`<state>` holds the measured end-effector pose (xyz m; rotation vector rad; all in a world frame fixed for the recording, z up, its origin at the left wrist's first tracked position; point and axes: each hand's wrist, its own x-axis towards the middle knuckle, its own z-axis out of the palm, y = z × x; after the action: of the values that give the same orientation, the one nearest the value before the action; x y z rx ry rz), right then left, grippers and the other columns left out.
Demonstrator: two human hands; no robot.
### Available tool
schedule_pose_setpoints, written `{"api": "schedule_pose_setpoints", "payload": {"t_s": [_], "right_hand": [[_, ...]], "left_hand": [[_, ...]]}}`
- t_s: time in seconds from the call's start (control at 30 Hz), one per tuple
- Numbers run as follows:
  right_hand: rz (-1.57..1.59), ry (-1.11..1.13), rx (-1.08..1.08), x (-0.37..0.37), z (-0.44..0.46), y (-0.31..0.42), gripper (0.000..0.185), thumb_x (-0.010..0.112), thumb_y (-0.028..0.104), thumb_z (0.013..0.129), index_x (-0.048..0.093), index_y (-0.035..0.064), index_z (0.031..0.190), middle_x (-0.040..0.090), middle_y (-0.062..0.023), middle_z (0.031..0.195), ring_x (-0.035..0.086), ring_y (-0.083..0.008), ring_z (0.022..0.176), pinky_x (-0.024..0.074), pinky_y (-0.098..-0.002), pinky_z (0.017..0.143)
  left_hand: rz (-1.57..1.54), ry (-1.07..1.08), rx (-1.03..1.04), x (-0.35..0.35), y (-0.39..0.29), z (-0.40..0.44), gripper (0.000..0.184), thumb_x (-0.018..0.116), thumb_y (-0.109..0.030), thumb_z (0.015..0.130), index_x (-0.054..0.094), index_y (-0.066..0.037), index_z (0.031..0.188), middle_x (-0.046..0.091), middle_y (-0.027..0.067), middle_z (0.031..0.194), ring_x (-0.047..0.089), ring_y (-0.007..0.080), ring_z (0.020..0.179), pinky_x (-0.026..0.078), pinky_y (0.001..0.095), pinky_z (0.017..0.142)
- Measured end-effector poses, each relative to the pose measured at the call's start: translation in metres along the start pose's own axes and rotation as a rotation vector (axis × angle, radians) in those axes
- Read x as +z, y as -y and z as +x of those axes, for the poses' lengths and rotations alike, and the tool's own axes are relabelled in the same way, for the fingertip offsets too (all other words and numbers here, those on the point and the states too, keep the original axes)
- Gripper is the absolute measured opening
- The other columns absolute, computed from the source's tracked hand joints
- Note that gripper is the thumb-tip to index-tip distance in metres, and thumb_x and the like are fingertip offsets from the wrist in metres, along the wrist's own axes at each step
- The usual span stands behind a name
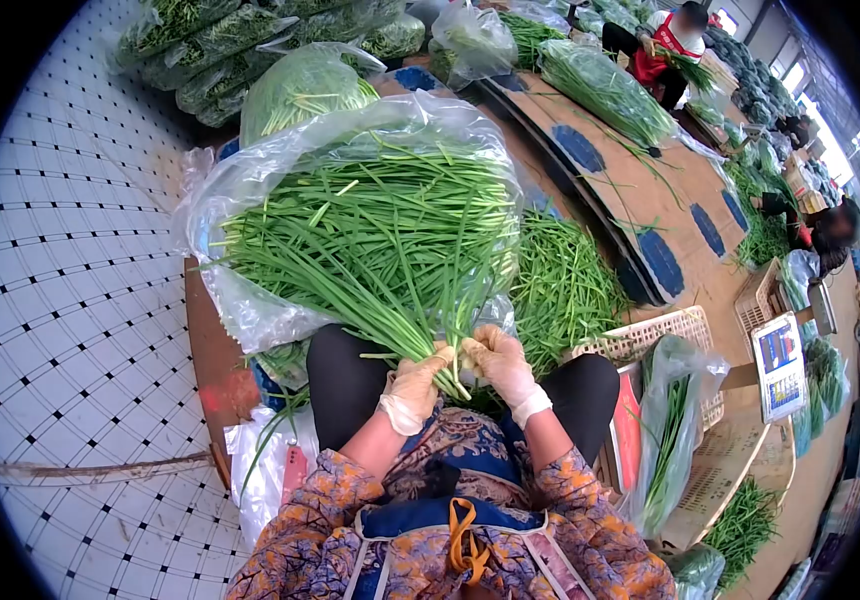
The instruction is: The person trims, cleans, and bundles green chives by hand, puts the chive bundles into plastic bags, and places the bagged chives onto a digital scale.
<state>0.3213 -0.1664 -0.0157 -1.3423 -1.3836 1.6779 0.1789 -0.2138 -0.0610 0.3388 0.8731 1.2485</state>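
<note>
My left hand (413, 390), in a pale thin glove, is closed around a bunch of garlic chives (375, 310) near its stem ends. The leaves fan up and away from me. Beside it, my gloved right hand (502, 368) pinches a few stalks of the same bunch, its fingertips almost touching the left ones. Just beyond lies a big heap of garlic chives (410, 200) in an open clear plastic bag (260, 310). More loose garlic chives (565, 290) are piled to the right of the bag.
A beige plastic crate (665, 335) and a bagged bunch (665, 440) stand at my right. A scale display (780, 365) is beyond them. Filled bags (605, 90) lie on brown boards (600, 200). A person in a red apron (665, 55) handles greens far right. Tiled floor (90, 300) spreads left.
</note>
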Motion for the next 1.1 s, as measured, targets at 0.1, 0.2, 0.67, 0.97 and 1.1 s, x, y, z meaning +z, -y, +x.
{"api": "schedule_pose_setpoints", "payload": {"t_s": [0.1, 0.2, 0.67, 0.97, 1.1], "right_hand": [[0.106, -0.004, -0.053, 0.002, 0.001, -0.014, 0.013, 0.057, 0.013, 0.087, 0.055, 0.0017, 0.083, 0.058, -0.003, 0.067, 0.051, -0.0074, 0.057, 0.0433, -0.0218, 0.053], [-0.298, 0.032, -0.414, 0.002, -0.009, -0.011, 0.01, 0.056, 0.009, 0.087, 0.054, 0.0008, 0.082, 0.054, 0.0011, 0.067, 0.046, -0.0042, 0.058, 0.0395, -0.0185, 0.053], [1.098, -0.062, -0.412, -0.083, -0.011, -0.015, 0.021, 0.055, 0.026, 0.088, 0.057, 0.0057, 0.086, 0.054, 0.0014, 0.068, 0.047, -0.0059, 0.056, 0.0416, -0.0173, 0.053], [0.642, 0.365, 0.107, 0.005, 0.038, -0.043, 0.022, 0.054, 0.023, 0.09, 0.058, 0.0037, 0.099, 0.061, -0.0032, 0.084, 0.056, -0.0108, 0.072, 0.0463, -0.0248, 0.066], [0.032, 0.145, -0.069, 0.014, 0.032, -0.024, 0.012, 0.058, 0.011, 0.086, 0.053, 0.0009, 0.083, 0.054, -0.0027, 0.073, 0.051, -0.0078, 0.057, 0.0437, -0.0227, 0.048]], "left_hand": [[-0.076, -0.071, -0.009, 0.006, -0.003, -0.006, 0.014, 0.05, -0.005, 0.087, 0.053, 0.002, 0.099, 0.058, 0.0072, 0.083, 0.057, 0.0174, 0.069, 0.049, 0.0293, 0.065], [-0.09, -0.192, -0.01, 0.003, -0.003, -0.008, 0.012, 0.055, -0.007, 0.086, 0.056, 0.001, 0.094, 0.059, 0.008, 0.083, 0.06, 0.0164, 0.072, 0.049, 0.0267, 0.061], [-0.213, -0.118, -0.036, -0.011, -0.007, -0.003, 0.021, 0.047, -0.005, 0.09, 0.047, 0.0, 0.11, 0.061, 0.017, 0.1, 0.059, 0.0164, 0.075, 0.05, 0.0251, 0.064], [-0.228, 0.07, -0.162, 0.001, 0.0, -0.01, 0.027, 0.043, -0.021, 0.094, 0.052, -0.001, 0.111, 0.061, 0.0098, 0.091, 0.053, 0.0132, 0.066, 0.045, 0.0253, 0.06], [0.041, -0.001, 0.061, 0.011, -0.007, -0.019, 0.032, 0.051, -0.031, 0.091, 0.054, -0.004, 0.106, 0.06, 0.0051, 0.083, 0.055, 0.0129, 0.066, 0.047, 0.0248, 0.059]]}}
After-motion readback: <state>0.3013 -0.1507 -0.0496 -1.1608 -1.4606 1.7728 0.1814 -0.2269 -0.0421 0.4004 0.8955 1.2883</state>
